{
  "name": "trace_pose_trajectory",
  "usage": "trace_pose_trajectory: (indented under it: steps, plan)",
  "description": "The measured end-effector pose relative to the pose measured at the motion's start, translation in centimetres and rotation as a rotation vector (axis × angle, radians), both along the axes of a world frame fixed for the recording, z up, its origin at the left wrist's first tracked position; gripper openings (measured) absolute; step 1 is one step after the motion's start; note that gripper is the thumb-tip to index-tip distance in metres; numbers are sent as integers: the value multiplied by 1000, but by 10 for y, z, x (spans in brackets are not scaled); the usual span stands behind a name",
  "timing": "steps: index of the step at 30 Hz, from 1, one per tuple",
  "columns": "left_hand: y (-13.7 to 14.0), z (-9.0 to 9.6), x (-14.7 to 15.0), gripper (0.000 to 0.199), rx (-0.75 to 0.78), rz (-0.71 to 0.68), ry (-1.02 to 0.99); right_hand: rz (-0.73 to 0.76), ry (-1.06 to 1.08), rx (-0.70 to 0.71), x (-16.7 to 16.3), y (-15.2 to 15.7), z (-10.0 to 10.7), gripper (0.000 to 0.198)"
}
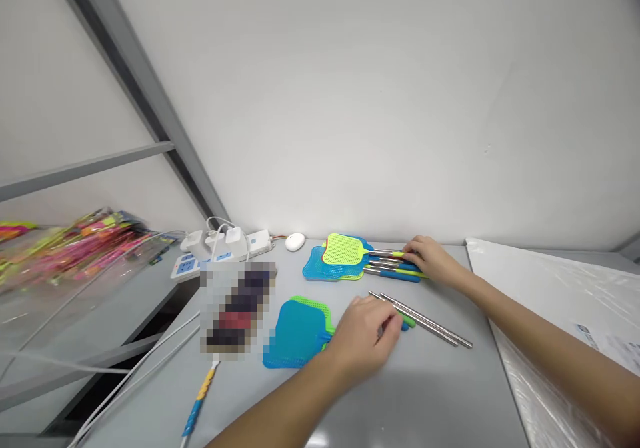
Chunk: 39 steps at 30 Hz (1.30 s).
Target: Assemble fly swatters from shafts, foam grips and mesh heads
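My left hand (367, 331) is curled over the necks of a blue fly swatter (297, 335) and a green fly swatter (317, 305) under it. Its fingers are closed, and what they grip is hidden. Handle ends in blue and green poke out past the fingers. Farther back, my right hand (427, 258) closes on the handle of a yellow fly swatter (344, 249), which lies on top of a pile. Other blue and yellow swatters (320, 265) show beneath it, their metal shafts side by side. Two thin metal rods (430, 325) lie to the right of my left hand.
A pixelated phone-like object (237, 311) with a cable wrapped in yellow and blue (200, 398) lies at left. Behind it are a power strip (187, 266) with chargers and a white round case (295, 241). Plastic-wrapped board (545, 288) lies right; bagged colourful items (85, 241) sit far left.
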<state>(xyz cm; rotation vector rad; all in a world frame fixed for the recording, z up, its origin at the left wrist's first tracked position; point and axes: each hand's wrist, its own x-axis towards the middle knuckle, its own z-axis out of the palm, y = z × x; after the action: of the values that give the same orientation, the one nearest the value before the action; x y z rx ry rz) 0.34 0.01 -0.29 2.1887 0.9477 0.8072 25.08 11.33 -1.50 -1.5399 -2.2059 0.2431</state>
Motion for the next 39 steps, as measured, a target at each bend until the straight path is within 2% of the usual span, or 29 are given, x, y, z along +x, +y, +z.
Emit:
trace_pose_trajectory:
  steps: [3,8,12,15,18,23,28,31,39]
  plan:
    - [1,4,0,18,156,13,138,-52,-53,58,0,-10,1,22]
    - [8,6,-3,14,215,92,279,-66,-97,105,-1,-49,12,23]
    - [11,3,-3,14,235,122,370,37,-48,28,-4,-93,17,19]
    - [10,2,-3,11,253,115,402,73,-23,-66,-5,-115,14,15]
    - [9,2,-2,9,259,109,423,52,-14,-104,-2,-119,8,15]
    - [7,7,-3,7,221,48,446,42,-71,-47,8,-115,4,13]
    - [0,6,1,8,175,-123,462,15,-106,-3,10,-124,7,16]
    - [-5,4,4,11,176,-211,461,14,-84,-25,7,-129,8,18]
    - [-10,9,4,15,235,-228,470,54,-134,-15,7,-130,7,15]
